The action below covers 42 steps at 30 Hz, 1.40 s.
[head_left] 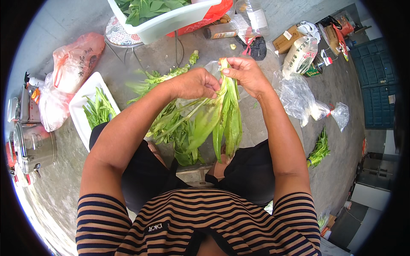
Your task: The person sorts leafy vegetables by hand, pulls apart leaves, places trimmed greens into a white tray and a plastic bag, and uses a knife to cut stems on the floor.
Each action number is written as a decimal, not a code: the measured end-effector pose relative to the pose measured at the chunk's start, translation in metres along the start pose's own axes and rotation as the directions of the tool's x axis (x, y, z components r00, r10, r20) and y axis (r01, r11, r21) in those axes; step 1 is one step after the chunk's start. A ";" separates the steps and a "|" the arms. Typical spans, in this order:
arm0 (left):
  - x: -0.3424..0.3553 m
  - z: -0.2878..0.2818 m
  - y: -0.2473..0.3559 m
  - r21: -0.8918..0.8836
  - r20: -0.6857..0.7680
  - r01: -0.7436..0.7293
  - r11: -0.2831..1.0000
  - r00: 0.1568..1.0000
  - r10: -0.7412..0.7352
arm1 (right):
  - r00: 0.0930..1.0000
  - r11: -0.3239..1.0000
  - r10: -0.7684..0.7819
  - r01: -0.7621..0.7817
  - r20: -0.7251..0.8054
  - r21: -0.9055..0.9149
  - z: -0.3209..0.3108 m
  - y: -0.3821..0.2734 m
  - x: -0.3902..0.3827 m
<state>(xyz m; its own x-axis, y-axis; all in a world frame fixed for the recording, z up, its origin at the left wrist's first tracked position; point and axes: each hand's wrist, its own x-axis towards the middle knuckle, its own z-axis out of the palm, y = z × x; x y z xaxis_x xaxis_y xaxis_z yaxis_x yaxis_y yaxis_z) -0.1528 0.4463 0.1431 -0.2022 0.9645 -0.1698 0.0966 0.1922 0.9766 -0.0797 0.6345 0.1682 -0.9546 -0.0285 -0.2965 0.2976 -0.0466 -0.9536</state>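
Observation:
My right hand (247, 73) is closed around the base of a bunch of long green lettuce-like leaves (229, 113), which hang down in front of my knees. My left hand (194, 82) is closed on a leaf at the bunch's left side, just below the stem end. That leaf's lower part is smeared by motion. Under and beyond my left forearm lies a heap of leafy greens (164, 128) on the floor. A thick pale-green stalk (193, 57) pokes out at its far end. Cut greens (98, 106) lie in a white tray (77, 104) to the left.
A white tub (171, 26) of leaves stands at the far side by a patterned stool (121, 34). Pink and white plastic bags (77, 64) and a metal pot (42, 147) are at left. To the right are clear plastic bags (297, 100), a sack (300, 55) and greens (320, 149).

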 end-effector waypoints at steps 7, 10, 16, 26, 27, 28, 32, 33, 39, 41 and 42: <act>-0.002 -0.002 -0.001 0.037 0.023 -0.038 0.999 0.999 0.037 | 0.998 0.997 -0.031 0.027 0.052 0.076 0.001 0.005 0.001; -0.004 -0.006 -0.006 0.048 -0.028 -0.057 0.997 0.998 0.059 | 0.996 0.995 -0.019 0.010 0.082 0.104 -0.002 0.004 0.000; -0.014 -0.014 -0.017 0.267 -0.003 0.060 0.962 0.998 -0.061 | 0.999 0.985 -0.007 0.013 -0.034 0.170 -0.015 0.004 -0.001; -0.006 -0.002 -0.021 0.204 -0.237 0.058 0.977 0.971 -0.008 | 0.997 0.969 -0.038 0.053 -0.068 0.241 -0.009 0.004 0.003; -0.004 0.001 -0.018 0.127 -0.239 0.064 0.990 0.970 -0.032 | 0.996 0.969 -0.038 0.055 -0.075 0.239 -0.008 0.005 0.004; -0.002 0.004 -0.014 0.049 -0.239 0.071 0.996 0.969 -0.058 | 0.995 0.969 -0.039 0.060 -0.089 0.241 -0.006 0.006 0.005; -0.002 0.017 0.000 -0.186 -0.204 0.035 0.982 0.976 -0.073 | 0.988 0.962 -0.053 0.090 -0.145 0.259 0.000 0.008 0.006; -0.002 0.018 0.002 -0.203 -0.199 0.047 0.978 0.976 -0.088 | 0.985 0.959 -0.059 0.101 -0.160 0.266 0.000 0.008 0.005; -0.004 0.016 0.000 -0.276 -0.213 0.118 0.954 0.960 -0.180 | 0.978 0.960 -0.047 0.100 -0.203 0.260 -0.002 0.013 0.009; -0.004 0.014 0.000 -0.281 -0.208 0.132 0.951 0.959 -0.194 | 0.977 0.961 -0.042 0.096 -0.209 0.258 -0.002 0.013 0.009; -0.004 0.014 0.000 -0.285 -0.202 0.133 0.949 0.960 -0.195 | 0.976 0.962 -0.039 0.095 -0.212 0.257 -0.002 0.013 0.009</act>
<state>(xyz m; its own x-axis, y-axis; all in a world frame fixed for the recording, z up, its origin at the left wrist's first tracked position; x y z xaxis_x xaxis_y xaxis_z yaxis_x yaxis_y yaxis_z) -0.1384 0.4454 0.1422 -0.4097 0.8516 -0.3269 -0.2132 0.2590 0.9420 -0.0848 0.6356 0.1529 -0.9466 0.1860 -0.2633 0.1993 -0.3043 -0.9315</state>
